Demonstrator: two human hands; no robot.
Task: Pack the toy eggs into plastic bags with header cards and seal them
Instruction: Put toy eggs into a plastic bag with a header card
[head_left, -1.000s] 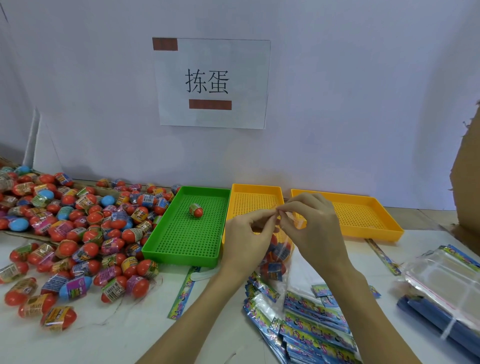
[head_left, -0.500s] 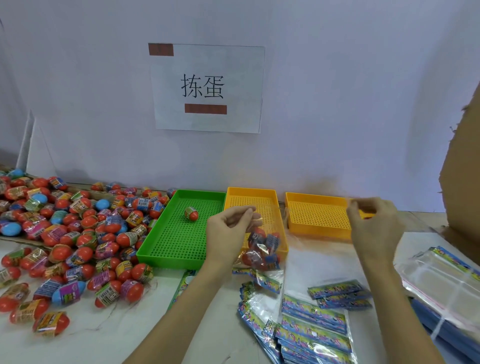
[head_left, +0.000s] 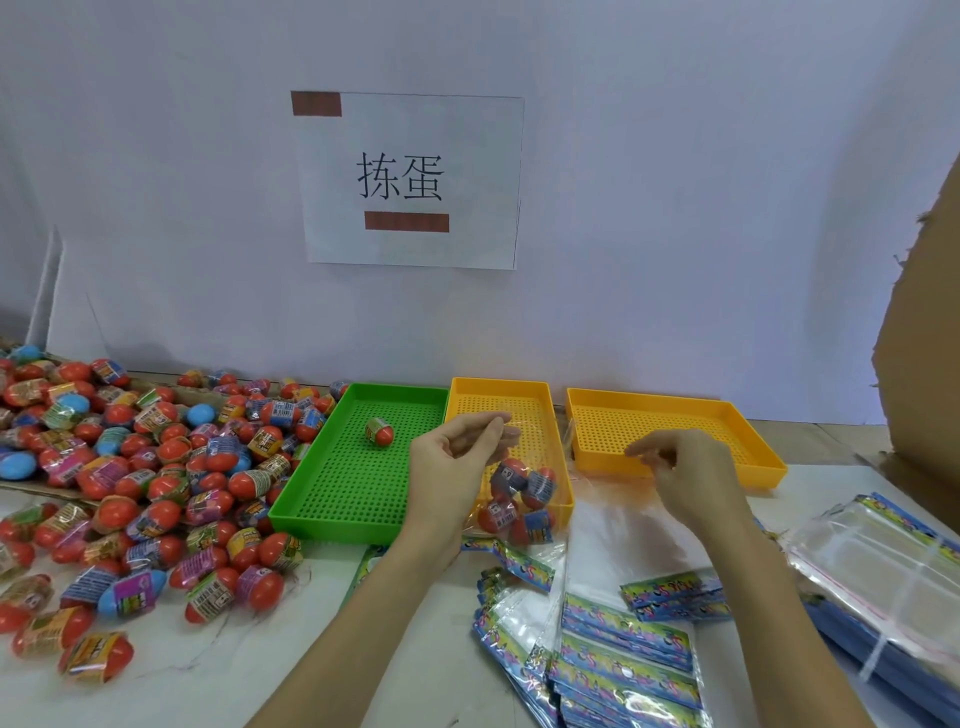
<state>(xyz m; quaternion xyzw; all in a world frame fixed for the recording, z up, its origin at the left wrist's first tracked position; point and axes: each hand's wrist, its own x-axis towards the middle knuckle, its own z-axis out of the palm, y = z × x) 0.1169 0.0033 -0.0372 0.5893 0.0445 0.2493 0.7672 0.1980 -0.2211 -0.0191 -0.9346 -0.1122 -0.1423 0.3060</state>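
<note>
While the left hand (head_left: 457, 467) pinches the top edge of a clear plastic bag of red toy eggs (head_left: 519, 499) hanging over the near rim of the middle yellow perforated tray (head_left: 540, 395), the right hand (head_left: 680, 473) hovers right of that tray, fingers loosely curled; whether it holds anything I cannot tell. Open tabletop lies between them.

The right hand (head_left: 685, 478) has dropped from beside the far tray back towards the bag (head_left: 519, 493); fingers loosened.
</note>
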